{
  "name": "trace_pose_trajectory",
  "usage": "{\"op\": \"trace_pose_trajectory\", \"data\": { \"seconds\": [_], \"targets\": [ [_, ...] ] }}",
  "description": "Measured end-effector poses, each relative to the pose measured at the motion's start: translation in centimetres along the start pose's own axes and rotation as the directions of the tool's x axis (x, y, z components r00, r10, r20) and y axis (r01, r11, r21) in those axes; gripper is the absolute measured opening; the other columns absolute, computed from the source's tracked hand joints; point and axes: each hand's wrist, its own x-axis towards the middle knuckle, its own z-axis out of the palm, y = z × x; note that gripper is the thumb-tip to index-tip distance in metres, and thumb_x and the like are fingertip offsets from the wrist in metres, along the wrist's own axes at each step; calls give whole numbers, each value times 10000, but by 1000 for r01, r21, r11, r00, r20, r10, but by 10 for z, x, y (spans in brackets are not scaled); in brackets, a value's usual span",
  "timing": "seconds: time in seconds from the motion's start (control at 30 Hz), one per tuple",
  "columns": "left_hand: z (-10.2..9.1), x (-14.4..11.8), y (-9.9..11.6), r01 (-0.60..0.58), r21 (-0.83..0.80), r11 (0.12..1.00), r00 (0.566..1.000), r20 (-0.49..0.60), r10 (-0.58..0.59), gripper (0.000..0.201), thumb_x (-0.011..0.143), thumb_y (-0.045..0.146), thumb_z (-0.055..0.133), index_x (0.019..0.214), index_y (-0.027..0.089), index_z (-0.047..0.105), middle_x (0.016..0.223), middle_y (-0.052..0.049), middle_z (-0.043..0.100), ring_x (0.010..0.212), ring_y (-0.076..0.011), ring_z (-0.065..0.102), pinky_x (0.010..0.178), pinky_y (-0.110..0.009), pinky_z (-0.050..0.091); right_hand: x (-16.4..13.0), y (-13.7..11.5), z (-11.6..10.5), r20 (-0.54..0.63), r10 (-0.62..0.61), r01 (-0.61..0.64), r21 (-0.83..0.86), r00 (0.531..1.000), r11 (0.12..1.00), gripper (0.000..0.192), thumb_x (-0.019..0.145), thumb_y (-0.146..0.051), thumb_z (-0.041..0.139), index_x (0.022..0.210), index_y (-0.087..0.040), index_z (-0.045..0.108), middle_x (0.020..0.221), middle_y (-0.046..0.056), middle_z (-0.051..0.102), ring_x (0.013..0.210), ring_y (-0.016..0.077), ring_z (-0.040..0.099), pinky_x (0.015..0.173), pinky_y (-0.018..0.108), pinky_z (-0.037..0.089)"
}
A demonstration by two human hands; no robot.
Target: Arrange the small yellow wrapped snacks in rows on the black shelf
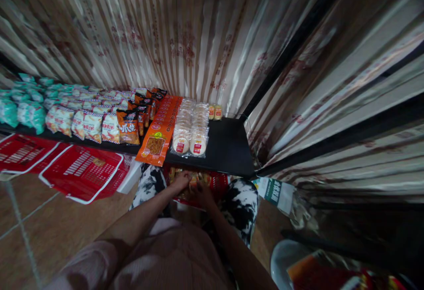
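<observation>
Both my hands are down in a red basket between my knees, partly under the shelf's front edge. Small yellow-wrapped snack packets fill the basket. My left hand is closed, its fingers curled in among the packets; what lies in them is hidden. Close beside it on the right, my right hand has its fingers closed at a small yellow packet. Dim light blurs the fingertips. Two similar yellow packets stand at the back of the black shelf, behind the round white crackers.
Round crackers in clear wrap, an orange snack strip, orange-black bags, white bags and green bags line the shelf. Red baskets stand at left. A black pole rises at right, above a white tub.
</observation>
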Motion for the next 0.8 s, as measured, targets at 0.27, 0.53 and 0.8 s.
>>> {"op": "trace_pose_trajectory", "data": {
  "seconds": [0.27, 0.53, 0.8],
  "targets": [
    [2, -5, 5, -53, -189, 981, 997, 49, 63, 316, 693, 62, 504, 977, 161, 601, 672, 40, 540, 581, -73, 478, 543, -161, 376, -8, 7, 0, -73, 59, -41, 225, 996, 973, 441, 679, -536, 560, 934, -182, 621, 913, 81, 707, 844, 228, 655, 787, 362, 512],
    [6, -29, 34, -161, 59, 985, 987, 7, 161, 289, 732, 92, 478, 973, 167, 617, 812, -3, 628, 748, -113, 551, 673, -185, 407, -25, 4, -19, -99, 21, -4, 164, 995, 986, 442, 735, -505, 521, 992, -158, 614, 964, 104, 704, 880, 238, 655, 802, 356, 508],
    [18, -40, 68, -297, 223, 928, 955, 60, 291, 241, 769, 182, 472, 952, 220, 624, 833, 13, 666, 767, -134, 589, 681, -205, 414, -47, -21, -39, -233, 7, 0, 29, 972, 1000, 404, 797, -494, 485, 1026, -173, 573, 970, 91, 674, 871, 216, 639, 762, 293, 495]
  ]
}}
